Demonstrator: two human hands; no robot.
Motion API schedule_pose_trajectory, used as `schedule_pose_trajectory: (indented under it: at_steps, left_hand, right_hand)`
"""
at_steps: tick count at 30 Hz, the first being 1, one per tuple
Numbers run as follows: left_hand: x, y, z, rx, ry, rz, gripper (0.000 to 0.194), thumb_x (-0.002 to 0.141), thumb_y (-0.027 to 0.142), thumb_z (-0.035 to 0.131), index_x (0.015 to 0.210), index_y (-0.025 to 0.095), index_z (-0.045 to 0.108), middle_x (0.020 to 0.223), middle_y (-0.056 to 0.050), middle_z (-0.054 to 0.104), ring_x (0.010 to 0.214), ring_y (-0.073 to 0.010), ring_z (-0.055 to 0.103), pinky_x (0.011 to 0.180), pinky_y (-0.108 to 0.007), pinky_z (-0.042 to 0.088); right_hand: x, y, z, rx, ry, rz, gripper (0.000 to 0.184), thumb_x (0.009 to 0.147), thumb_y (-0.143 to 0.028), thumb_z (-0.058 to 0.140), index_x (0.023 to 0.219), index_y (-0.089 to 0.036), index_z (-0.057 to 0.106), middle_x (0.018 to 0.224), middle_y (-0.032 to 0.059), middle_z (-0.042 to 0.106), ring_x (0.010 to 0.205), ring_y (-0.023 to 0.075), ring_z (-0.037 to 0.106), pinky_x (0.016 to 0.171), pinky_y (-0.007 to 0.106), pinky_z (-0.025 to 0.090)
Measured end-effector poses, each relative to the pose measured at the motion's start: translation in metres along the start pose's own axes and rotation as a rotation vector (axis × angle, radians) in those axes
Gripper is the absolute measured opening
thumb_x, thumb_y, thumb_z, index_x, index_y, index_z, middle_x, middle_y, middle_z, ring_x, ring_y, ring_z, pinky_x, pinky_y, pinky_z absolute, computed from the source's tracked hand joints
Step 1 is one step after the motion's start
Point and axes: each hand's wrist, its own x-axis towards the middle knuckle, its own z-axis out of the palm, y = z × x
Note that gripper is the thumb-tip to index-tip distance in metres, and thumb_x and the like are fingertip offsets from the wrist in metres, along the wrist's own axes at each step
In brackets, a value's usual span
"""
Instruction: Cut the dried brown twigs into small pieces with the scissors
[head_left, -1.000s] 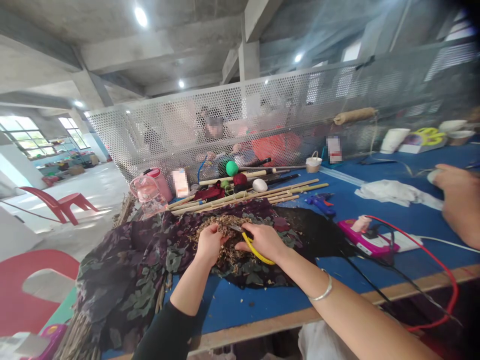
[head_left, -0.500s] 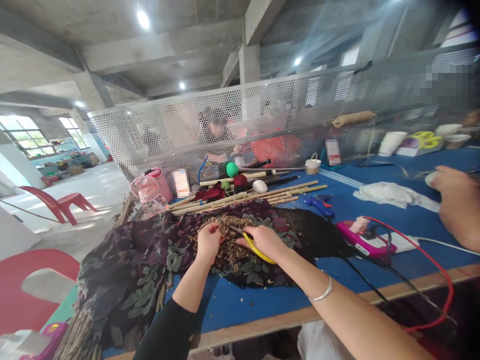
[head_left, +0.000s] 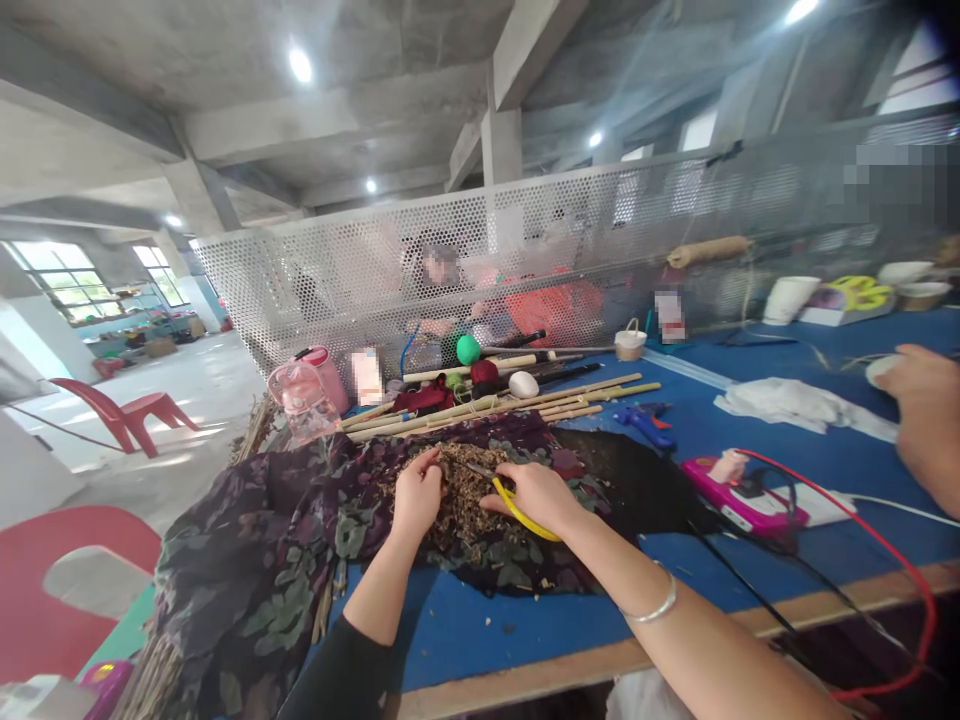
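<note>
My right hand (head_left: 536, 495) is wrapped round yellow-handled scissors (head_left: 517, 512), whose dark blades point left over a heap of dry brown plant bits (head_left: 469, 515). At the heap's left edge, my left hand (head_left: 418, 490) is closed in a pinch, thumb against fingertips. Whatever sits between those fingertips is too small to make out. The heap rests on a dark flower-patterned cloth (head_left: 285, 560) spread over the blue table (head_left: 450, 630).
Behind the cloth lie bamboo sticks (head_left: 495, 405), a green ball (head_left: 468, 349) and a white ball (head_left: 523, 385). To the right are a blue glue gun (head_left: 646, 425) and a pink power strip (head_left: 742, 497) with cables. Another person's hand (head_left: 926, 400) is at far right.
The view has shifted slightly, so things sit a little lower and further right. Both hands stay at the heap, the scissors still in my right hand.
</note>
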Motion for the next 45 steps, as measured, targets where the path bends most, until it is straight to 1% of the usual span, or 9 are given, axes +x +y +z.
schedule_pose_trajectory:
  at_steps: [3,8,17,23,27,33,38,41,45]
  left_hand:
    - [0.000,0.002,-0.003,-0.110,-0.076,-0.085,0.040,0.080,0.032,0.047,0.113,0.013,0.062,0.104,-0.010,0.065,0.076,-0.0146,0.059,0.063,-0.026,0.052]
    - [0.002,-0.006,-0.003,0.168,-0.030,0.164,0.051,0.064,0.032,0.070,0.112,0.016,0.063,0.095,-0.008,0.068,0.072,-0.0151,0.060,0.073,-0.028,0.049]
    - [0.012,-0.018,-0.003,0.139,0.056,0.109,0.028,0.069,0.029,0.064,0.093,0.015,0.069,0.080,-0.007,0.070,0.072,-0.0183,0.063,0.073,-0.030,0.049]
    - [0.010,-0.017,-0.002,0.035,0.041,0.099,0.045,0.075,0.031,0.059,0.117,0.018,0.058,0.103,-0.009,0.066,0.078,-0.0151,0.062,0.072,-0.027,0.049]
    - [0.010,-0.015,-0.007,0.151,-0.058,0.213,0.045,0.070,0.017,0.061,0.115,0.019,0.061,0.107,-0.007,0.065,0.087,-0.0161,0.061,0.082,-0.028,0.046]
    - [0.007,-0.010,-0.011,0.345,-0.031,0.329,0.027,0.072,0.018,0.060,0.097,0.020,0.069,0.099,-0.007,0.069,0.094,-0.0203,0.061,0.088,-0.033,0.045]
    - [0.014,0.006,-0.032,0.479,0.073,0.354,0.043,0.071,0.013,0.053,0.113,0.016,0.061,0.104,-0.008,0.066,0.081,-0.0171,0.060,0.081,-0.030,0.046]
    - [0.023,0.007,-0.050,0.538,0.128,0.235,0.041,0.073,0.014,0.049,0.113,0.015,0.061,0.100,-0.008,0.067,0.077,-0.0160,0.060,0.080,-0.029,0.046]
    - [0.031,-0.004,-0.061,0.730,0.046,0.168,0.037,0.074,0.011,0.048,0.107,0.011,0.064,0.100,-0.012,0.067,0.092,-0.0205,0.060,0.088,-0.030,0.042]
  right_hand:
    - [0.000,-0.001,-0.001,-0.003,-0.001,0.015,0.059,0.071,-0.073,0.042,0.093,-0.024,0.065,0.083,0.0103,0.071,0.084,0.0287,0.066,0.067,0.031,0.046]
    - [-0.003,0.001,-0.008,0.052,-0.039,-0.004,0.057,0.071,-0.070,0.047,0.101,-0.024,0.063,0.087,0.0095,0.071,0.087,0.0285,0.065,0.068,0.030,0.045]
    - [-0.003,0.017,-0.016,0.125,-0.103,-0.052,0.054,0.067,-0.066,0.055,0.101,-0.024,0.062,0.085,0.0077,0.069,0.076,0.0253,0.065,0.062,0.028,0.042]
    - [-0.005,0.019,-0.028,0.207,-0.132,-0.076,0.058,0.064,-0.066,0.058,0.104,-0.024,0.062,0.076,0.0047,0.067,0.070,0.0225,0.062,0.060,0.026,0.041]
    - [-0.006,0.017,-0.036,0.278,-0.146,-0.088,0.061,0.064,-0.066,0.059,0.106,-0.022,0.061,0.076,0.0041,0.066,0.069,0.0212,0.060,0.058,0.025,0.041]
    - [-0.006,0.021,-0.031,0.284,-0.210,-0.093,0.057,0.059,-0.062,0.066,0.099,-0.022,0.064,0.083,0.0049,0.068,0.071,0.0216,0.062,0.058,0.025,0.040]
    - [-0.005,0.029,-0.032,0.319,-0.174,-0.076,0.059,0.062,-0.064,0.063,0.103,-0.022,0.063,0.088,0.0065,0.069,0.074,0.0222,0.063,0.062,0.026,0.043]
    - [-0.004,0.029,-0.034,0.312,-0.105,-0.062,0.062,0.064,-0.065,0.060,0.107,-0.021,0.062,0.091,0.0079,0.068,0.077,0.0232,0.063,0.065,0.027,0.044]
    - [-0.002,0.027,-0.031,0.287,-0.084,-0.049,0.061,0.065,-0.065,0.059,0.109,-0.022,0.061,0.091,0.0082,0.068,0.080,0.0239,0.063,0.067,0.028,0.044]
